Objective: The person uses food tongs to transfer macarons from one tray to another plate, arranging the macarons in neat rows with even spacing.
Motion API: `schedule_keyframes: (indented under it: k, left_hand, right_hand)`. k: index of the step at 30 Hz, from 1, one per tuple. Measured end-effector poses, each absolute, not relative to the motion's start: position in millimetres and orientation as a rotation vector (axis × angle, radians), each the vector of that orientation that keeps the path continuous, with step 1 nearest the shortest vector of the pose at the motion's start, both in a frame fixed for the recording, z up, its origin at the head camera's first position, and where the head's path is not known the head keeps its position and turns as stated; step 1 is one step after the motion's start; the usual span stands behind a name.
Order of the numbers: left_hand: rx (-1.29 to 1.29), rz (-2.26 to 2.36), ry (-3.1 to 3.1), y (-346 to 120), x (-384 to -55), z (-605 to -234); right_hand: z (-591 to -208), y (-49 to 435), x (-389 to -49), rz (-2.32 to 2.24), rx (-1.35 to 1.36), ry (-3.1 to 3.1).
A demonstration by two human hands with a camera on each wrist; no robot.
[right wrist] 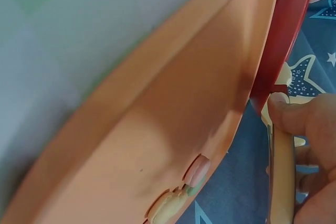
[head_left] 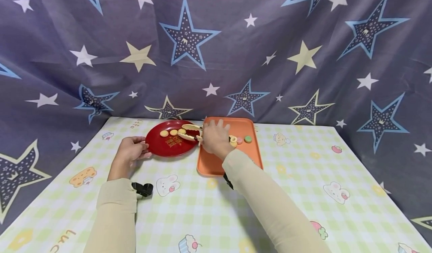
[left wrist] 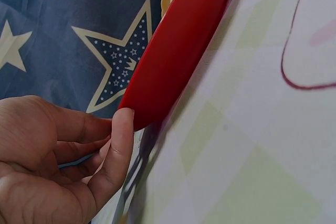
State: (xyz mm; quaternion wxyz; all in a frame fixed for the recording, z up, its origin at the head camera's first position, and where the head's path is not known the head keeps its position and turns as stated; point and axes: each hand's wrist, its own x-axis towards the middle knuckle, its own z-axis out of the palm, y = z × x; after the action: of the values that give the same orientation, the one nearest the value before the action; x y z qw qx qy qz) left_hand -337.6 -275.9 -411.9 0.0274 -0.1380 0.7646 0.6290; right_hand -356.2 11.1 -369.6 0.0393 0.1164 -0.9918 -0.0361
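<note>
My left hand (head_left: 132,150) pinches the near-left rim of a round red plate (head_left: 158,148), thumb and fingers meeting at its edge in the left wrist view. Gold markings decorate the plate, and two round yellow cookies (head_left: 164,133) lie in a row on it. A third yellow cookie (head_left: 182,131) is between the tips of beige tongs (head_left: 191,126); whether the tips squeeze it I cannot tell. My right hand (head_left: 216,136) grips these tongs over the left edge of an orange tray (head_left: 212,163), their tips reaching across the plate.
Inside the tray are a pink cookie (head_left: 239,140), a green cookie (head_left: 248,139) and yellow ring-shaped cookies (head_left: 233,139), partly hidden by the right hand. A checked tablecloth (head_left: 297,178) covers the table. Behind it hangs a star-patterned curtain (head_left: 229,58).
</note>
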Motion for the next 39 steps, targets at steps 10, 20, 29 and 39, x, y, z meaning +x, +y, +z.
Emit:
schedule_keyframes:
  k: [10,20,29,39]
  left_hand:
    - [-0.436,1.940,2.359,-276.7,-336.6,-412.1]
    - [-0.420,1.938,2.346,-278.4,-335.0,-413.4]
    - [-0.433,1.933,2.358,-278.9,-334.7,-413.8]
    - [-0.433,1.957,2.333,-279.9,-337.1,-411.8]
  right_hand:
    - [-364.0,24.7,-345.8,-0.017,0.376,-3.019]
    - [-361.5,52.7,-333.1,0.056,0.399,-2.999]
    - [-355.1,89.8,-321.8,0.079,0.406,-2.964]
    - [-345.4,140.1,-311.2,0.107,0.360,-2.924]
